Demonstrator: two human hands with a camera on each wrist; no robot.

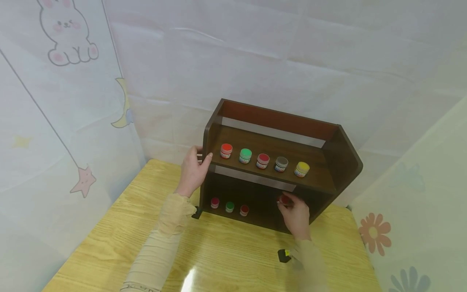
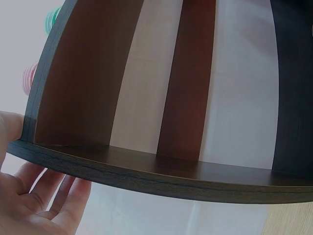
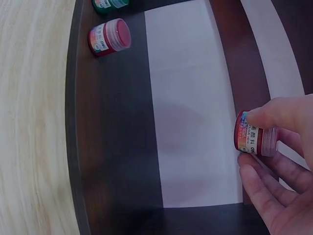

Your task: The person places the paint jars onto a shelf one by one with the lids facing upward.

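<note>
A dark brown two-tier shelf [image 1: 280,117] stands at the far side of the wooden table. My left hand [image 1: 193,172] grips its left side panel near the middle board, thumb at the front edge and fingers along the outside. In the lower tier, toward the right, my right hand [image 1: 297,217] pinches a small dark red paint jar [image 3: 248,134] between thumb and fingers. The right wrist view shows the jar held above the lower board. Left of it on that board stand a magenta jar [image 1: 215,202], a green jar [image 1: 229,207] and another red jar [image 3: 109,37].
Several paint jars line the upper board, from an orange-red jar [image 1: 226,151] at left to a yellow jar [image 1: 302,169] at right. A black piece [image 1: 283,256] with a yellow-green spot is by the right wrist. Pale printed cloth [image 1: 292,52] hangs behind the table [image 1: 219,259].
</note>
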